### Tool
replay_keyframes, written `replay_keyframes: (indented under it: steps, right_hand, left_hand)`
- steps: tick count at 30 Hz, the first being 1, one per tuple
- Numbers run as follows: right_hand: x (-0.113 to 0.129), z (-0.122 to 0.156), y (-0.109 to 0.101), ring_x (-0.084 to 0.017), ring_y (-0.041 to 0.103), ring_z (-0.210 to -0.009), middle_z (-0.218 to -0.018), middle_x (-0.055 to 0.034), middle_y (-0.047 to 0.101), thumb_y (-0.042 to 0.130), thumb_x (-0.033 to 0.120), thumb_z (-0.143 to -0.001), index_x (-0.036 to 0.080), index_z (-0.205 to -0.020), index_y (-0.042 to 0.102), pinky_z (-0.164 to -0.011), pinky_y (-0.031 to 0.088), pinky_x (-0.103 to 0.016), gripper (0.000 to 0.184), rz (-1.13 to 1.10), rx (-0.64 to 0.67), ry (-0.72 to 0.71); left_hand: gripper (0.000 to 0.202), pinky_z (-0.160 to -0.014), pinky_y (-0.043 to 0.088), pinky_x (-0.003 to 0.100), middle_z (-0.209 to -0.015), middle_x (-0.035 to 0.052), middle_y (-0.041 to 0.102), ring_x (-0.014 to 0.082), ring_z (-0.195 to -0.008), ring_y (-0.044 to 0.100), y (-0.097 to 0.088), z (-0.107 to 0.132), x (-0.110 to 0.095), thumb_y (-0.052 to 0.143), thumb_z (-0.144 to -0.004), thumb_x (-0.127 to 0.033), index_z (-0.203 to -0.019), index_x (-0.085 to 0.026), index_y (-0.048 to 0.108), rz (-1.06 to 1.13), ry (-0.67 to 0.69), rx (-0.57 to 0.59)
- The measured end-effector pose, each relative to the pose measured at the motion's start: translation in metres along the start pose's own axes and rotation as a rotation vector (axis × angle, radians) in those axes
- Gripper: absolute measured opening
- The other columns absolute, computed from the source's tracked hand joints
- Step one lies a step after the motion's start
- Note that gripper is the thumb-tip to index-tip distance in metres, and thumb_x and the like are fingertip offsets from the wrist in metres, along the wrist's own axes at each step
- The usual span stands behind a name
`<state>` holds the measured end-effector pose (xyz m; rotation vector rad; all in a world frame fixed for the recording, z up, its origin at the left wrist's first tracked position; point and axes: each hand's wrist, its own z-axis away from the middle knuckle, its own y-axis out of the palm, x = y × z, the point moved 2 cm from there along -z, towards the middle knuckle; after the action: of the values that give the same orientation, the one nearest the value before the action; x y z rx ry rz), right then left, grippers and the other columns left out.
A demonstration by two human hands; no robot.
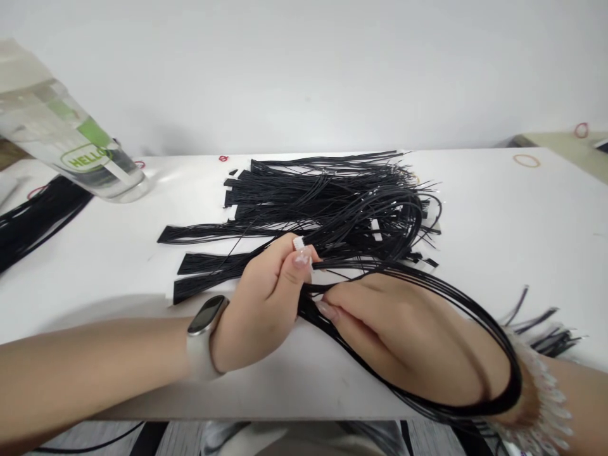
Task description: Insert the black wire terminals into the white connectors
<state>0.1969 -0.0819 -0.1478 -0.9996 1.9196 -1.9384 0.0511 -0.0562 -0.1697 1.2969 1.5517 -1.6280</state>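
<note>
Far off to my left, a clear water bottle [61,126] with a green "HELLO" label lies tipped over, up above the white table [479,253]. Near it, a fat bunch of black wires [33,221] lies at the table's edge.

Then comes my left hand [261,304], with a smart band [208,324] on the wrist. My fingers [289,278] are pressed together and clamped on a small white plug [298,243] and some thin black wires (the plug pokes up just past my nail).

Just behind my hands is a big messy pile of black wires [332,202] with little white bits in it. My hands are near the pile.

My right hand [403,335] is next, with its fingers together, pinching the wires close to my left hand. A long loop of black wires [494,335] bends around this hand.

A sparkly bracelet [536,405] sits on my right wrist. Past it lie more black wire ends [546,332], and farther up is a thin tan rubber band [526,161].
</note>
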Motion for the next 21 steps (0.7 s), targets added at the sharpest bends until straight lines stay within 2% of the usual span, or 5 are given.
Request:
replay_keyframes:
  steps: [3, 9, 14, 21]
  right_hand:
    - [0.0, -0.0003, 0.0005, -0.01, 0.042, -0.048, -0.053, 0.0012, 0.05, 0.034, 0.027, -0.087, 0.018, -0.063, 0.051, -0.049, 0.02, -0.026, 0.03, 0.033, -0.011, -0.007]
    - [-0.0007, -0.0022, 0.0013, -0.01, 0.033, -0.044, -0.047, 0.0012, 0.044, 0.039, 0.016, -0.078, 0.017, -0.057, 0.048, -0.048, 0.016, -0.027, 0.023, 0.143, -0.091, -0.006]
    - [-0.0013, -0.0033, -0.0004, -0.009, 0.033, -0.045, -0.051, 0.0022, 0.048, 0.038, 0.02, -0.083, 0.017, -0.058, 0.049, -0.047, 0.018, -0.026, 0.027, 0.038, -0.07, -0.033]
    - [-0.0039, -0.0009, 0.0023, -0.01, 0.031, -0.043, -0.049, 0.0018, 0.045, 0.038, 0.019, -0.082, 0.019, -0.063, 0.049, -0.048, 0.015, -0.027, 0.022, 0.175, -0.036, 0.019]
  left_hand:
    - [0.032, -0.058, 0.039, 0.021, -0.065, -0.0021, 0.045, 0.009, -0.061, 0.046, 0.0004, -0.0004, 0.0009, 0.027, -0.09, -0.039, -0.076, -0.019, 0.047, 0.005, -0.013, 0.002]
    - [0.03, -0.059, 0.039, 0.019, -0.066, -0.0018, 0.049, 0.0085, -0.063, 0.047, 0.0002, -0.0043, 0.0019, 0.029, -0.09, -0.035, -0.075, -0.018, 0.049, -0.037, -0.03, -0.02]
    - [0.033, -0.059, 0.038, 0.021, -0.066, -0.0014, 0.051, 0.0094, -0.062, 0.048, 0.0005, -0.0057, 0.0044, 0.028, -0.09, -0.038, -0.076, -0.018, 0.05, -0.03, -0.064, -0.027]
    - [0.033, -0.058, 0.037, 0.02, -0.067, -0.0012, 0.051, 0.009, -0.062, 0.046, 0.0018, -0.0081, 0.0056, 0.029, -0.089, -0.039, -0.075, -0.018, 0.05, 0.004, -0.066, -0.025]
